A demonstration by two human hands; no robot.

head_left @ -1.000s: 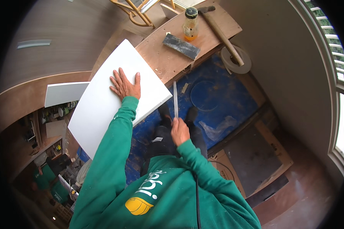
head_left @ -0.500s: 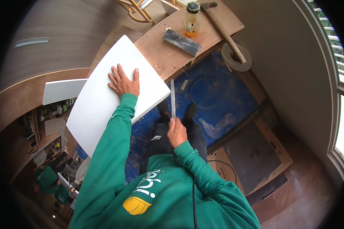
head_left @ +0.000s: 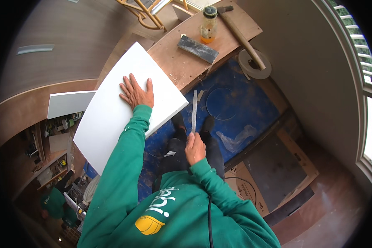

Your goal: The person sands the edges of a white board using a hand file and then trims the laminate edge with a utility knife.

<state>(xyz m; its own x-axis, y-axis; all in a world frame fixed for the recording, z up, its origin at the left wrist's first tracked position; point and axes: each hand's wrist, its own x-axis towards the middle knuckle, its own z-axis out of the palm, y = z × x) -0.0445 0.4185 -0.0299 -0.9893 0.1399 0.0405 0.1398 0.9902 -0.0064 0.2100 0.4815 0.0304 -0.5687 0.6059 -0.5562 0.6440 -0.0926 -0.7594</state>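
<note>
A white board lies across the workbench, its near right edge jutting over the blue floor covering. My left hand rests flat on top of it with the fingers spread. In my right hand I grip the lower end of a long, flat grey metal file. The file points away from me, just to the right of the board's corner and apart from it. The handle end is hidden in my fist.
On the wooden bench are a dusty dark block, a jar with orange contents and a hammer. A roll of pale strip sits beyond the bench. Clear plastic lies on the blue floor covering. Another person is at lower left.
My right hand has shifted the file slightly right and toward me, away from the board's edge. My left hand stays flat on the board. The view has shifted a little.
</note>
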